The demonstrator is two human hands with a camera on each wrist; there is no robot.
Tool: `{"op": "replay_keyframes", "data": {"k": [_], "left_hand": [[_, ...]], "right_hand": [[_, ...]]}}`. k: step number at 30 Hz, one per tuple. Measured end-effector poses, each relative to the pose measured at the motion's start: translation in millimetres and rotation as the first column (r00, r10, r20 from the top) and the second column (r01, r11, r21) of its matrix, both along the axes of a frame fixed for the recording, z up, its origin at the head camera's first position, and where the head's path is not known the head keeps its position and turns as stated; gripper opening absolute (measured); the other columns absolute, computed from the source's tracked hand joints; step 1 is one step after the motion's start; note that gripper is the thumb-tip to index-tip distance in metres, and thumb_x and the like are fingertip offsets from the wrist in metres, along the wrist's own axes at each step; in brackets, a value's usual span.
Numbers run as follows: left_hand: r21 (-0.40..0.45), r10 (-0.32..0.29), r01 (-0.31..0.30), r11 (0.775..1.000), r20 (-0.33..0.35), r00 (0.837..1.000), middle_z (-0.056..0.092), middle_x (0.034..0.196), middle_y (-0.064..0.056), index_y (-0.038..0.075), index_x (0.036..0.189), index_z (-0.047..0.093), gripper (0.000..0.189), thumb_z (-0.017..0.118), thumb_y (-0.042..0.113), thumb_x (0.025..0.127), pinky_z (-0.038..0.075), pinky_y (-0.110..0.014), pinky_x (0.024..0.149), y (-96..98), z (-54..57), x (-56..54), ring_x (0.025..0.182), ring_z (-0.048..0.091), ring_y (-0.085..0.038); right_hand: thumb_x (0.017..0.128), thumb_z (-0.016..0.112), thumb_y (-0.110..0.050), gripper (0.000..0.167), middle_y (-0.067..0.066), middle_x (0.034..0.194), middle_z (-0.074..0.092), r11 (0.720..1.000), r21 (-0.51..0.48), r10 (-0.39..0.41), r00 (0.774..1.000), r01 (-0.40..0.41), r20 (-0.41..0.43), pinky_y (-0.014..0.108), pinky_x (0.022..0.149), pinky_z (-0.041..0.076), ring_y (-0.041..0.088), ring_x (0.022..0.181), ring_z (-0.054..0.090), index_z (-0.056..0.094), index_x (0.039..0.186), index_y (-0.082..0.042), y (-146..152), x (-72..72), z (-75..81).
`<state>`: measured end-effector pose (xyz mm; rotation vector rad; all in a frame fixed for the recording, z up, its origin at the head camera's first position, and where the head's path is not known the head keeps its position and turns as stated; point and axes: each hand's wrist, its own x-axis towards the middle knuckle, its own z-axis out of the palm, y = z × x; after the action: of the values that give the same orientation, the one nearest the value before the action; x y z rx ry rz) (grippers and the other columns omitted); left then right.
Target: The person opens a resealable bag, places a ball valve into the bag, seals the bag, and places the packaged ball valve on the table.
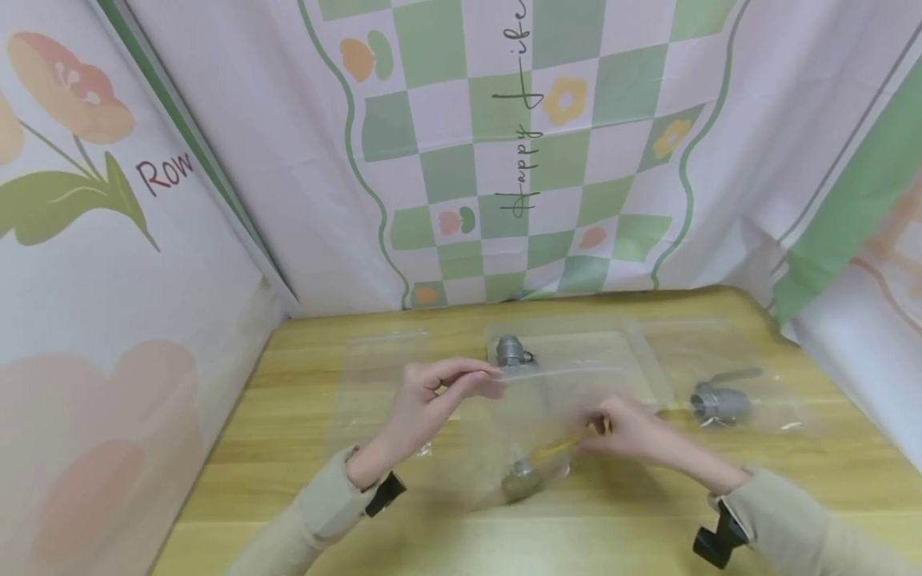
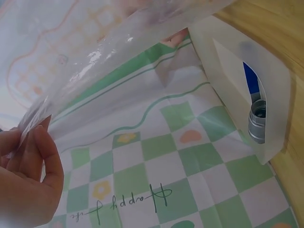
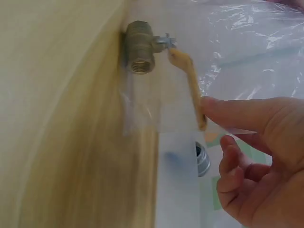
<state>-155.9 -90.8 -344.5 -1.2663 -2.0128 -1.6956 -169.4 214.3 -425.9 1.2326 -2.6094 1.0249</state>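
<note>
My left hand [image 1: 428, 404] pinches the upper edge of a clear plastic bag [image 2: 90, 61] and holds it raised over the table. A brass-coloured ball valve [image 3: 140, 47] with a yellow lever [image 3: 190, 80] lies low in this bag, near the tabletop. My right hand [image 1: 627, 428] is at the far end of that lever. In the right wrist view its thumb [image 3: 232, 111] lies against the lever tip at the bag's edge, with the other fingers curled behind. The right hand is blurred in the head view.
Behind the bag, a pale shallow tray [image 1: 651, 364] holds a grey ball valve [image 1: 510, 350] with a blue lever [image 2: 251, 78]. Another clear bag [image 1: 781, 412] at the right contains a grey valve [image 1: 720, 404]. A clear bag [image 1: 374, 376] lies flat at the left. Printed curtains [image 1: 446, 172] surround the table.
</note>
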Motion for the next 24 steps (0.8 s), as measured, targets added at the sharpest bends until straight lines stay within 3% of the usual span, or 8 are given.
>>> {"op": "replay_keyframes", "data": {"k": [2,5,8,11,19,24], "left_hand": [[0.006,0.022,-0.022,1.0,0.009,1.0,0.075,0.093,-0.025,-0.008,0.104,0.069,0.015,0.056,-0.005,0.096,0.064,-0.034,0.08,-1.9,-0.6,-0.7,0.085,0.076,-0.029],[0.006,0.046,-0.047,0.999,0.055,0.997,0.075,0.093,-0.025,-0.008,0.105,0.069,0.016,0.056,-0.004,0.097,0.064,-0.035,0.082,-4.8,-0.2,-1.0,0.086,0.076,-0.029],[-0.009,0.083,-0.082,0.997,0.105,0.991,0.075,0.094,-0.025,-0.007,0.106,0.069,0.018,0.055,0.0,0.099,0.064,-0.034,0.081,-7.7,0.4,-1.5,0.087,0.076,-0.027],[-0.019,0.118,-0.117,0.993,0.144,0.983,0.075,0.094,-0.024,-0.006,0.107,0.07,0.019,0.055,0.004,0.1,0.064,-0.033,0.08,-10.2,0.7,-3.0,0.087,0.076,-0.023],[-0.036,0.19,-0.187,0.982,0.156,0.969,0.076,0.093,-0.022,-0.003,0.106,0.071,0.019,0.055,0.006,0.1,0.063,-0.03,0.071,-15.6,-0.8,-8.7,0.084,0.076,-0.015],[-0.022,0.197,-0.196,0.98,0.173,0.965,0.076,0.095,-0.023,-0.004,0.106,0.07,0.019,0.055,0.006,0.1,0.064,-0.029,0.072,-18.1,-2.1,-11.5,0.084,0.076,-0.013]], "right_hand": [[0.073,0.081,-0.002,0.02,0.0,0.077,0.068,0.999,-0.028,0.029,1.0,-0.028,0.009,0.015,0.052,0.05,-0.003,0.067,0.055,0.069,0.086,-0.012,-0.7,1.9,-2.0],[0.076,0.079,0.0,0.019,0.004,0.084,0.07,0.997,-0.061,0.06,0.993,-0.053,0.105,0.018,0.059,0.058,0.002,0.076,0.063,0.067,0.087,-0.011,-0.6,5.7,-3.3],[0.079,0.077,-0.002,0.018,0.011,0.09,0.07,0.995,-0.09,0.072,0.971,-0.053,0.227,0.025,0.069,0.063,0.005,0.083,0.067,0.066,0.093,-0.005,-0.7,9.0,-5.2],[0.08,0.077,-0.004,0.023,0.017,0.095,0.069,0.992,-0.119,0.073,0.954,-0.04,0.291,0.03,0.077,0.064,0.008,0.088,0.069,0.064,0.098,0.001,-2.7,10.8,-8.5],[0.08,0.077,-0.007,0.031,0.021,0.099,0.068,0.989,-0.146,0.078,0.925,-0.024,0.372,0.033,0.08,0.064,0.009,0.091,0.069,0.062,0.105,0.005,-8.7,12.2,-12.2],[0.082,0.078,-0.012,0.031,0.021,0.101,0.07,0.993,-0.112,0.067,0.913,-0.024,0.402,0.027,0.081,0.063,0.01,0.09,0.068,0.066,0.105,0.005,-11.8,13.4,-10.6]]}}
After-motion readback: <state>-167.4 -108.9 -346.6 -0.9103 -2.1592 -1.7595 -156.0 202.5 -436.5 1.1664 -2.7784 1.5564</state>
